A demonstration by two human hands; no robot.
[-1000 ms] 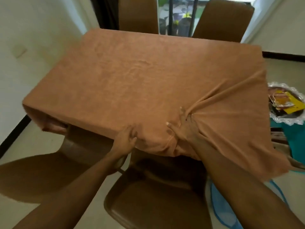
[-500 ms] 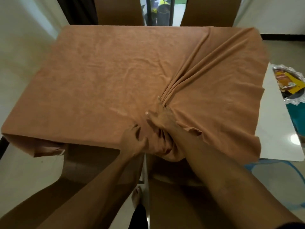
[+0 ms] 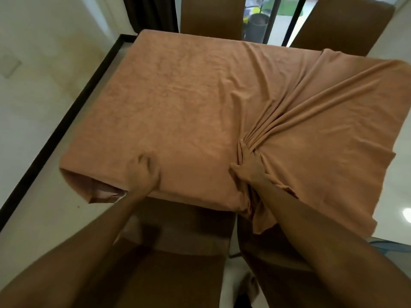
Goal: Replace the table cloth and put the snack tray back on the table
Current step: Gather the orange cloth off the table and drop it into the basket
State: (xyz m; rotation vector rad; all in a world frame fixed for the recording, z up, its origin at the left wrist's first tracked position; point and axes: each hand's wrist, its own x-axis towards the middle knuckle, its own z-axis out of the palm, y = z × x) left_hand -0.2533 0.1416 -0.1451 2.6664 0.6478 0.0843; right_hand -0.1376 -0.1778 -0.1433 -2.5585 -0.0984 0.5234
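Rt hand (image 3: 249, 167) is pressing flat on the orange-brown fabric table cloth (image 3: 178, 107), which is covering the table beneath both sets of fingers. Rt fingers are lying straight and together. Pleats are fanning out just beyond the fingertips, so the hand is probably dragging slack toward the near edge. Lt hand (image 3: 144, 172) is resting on the cloth w/ fingers curled. Blur means cannot tell if it is pinching fabric; it is likely anchoring that side. Snack tray: not in view.

Brown chairs (image 3: 210, 16); grey pot (image 3: 258, 25) beyond

The table cloth (image 3: 189, 112) hides nearly all the table (image 3: 393, 207), and blur leaves the left hand's (image 3: 144, 174) grip unclear.
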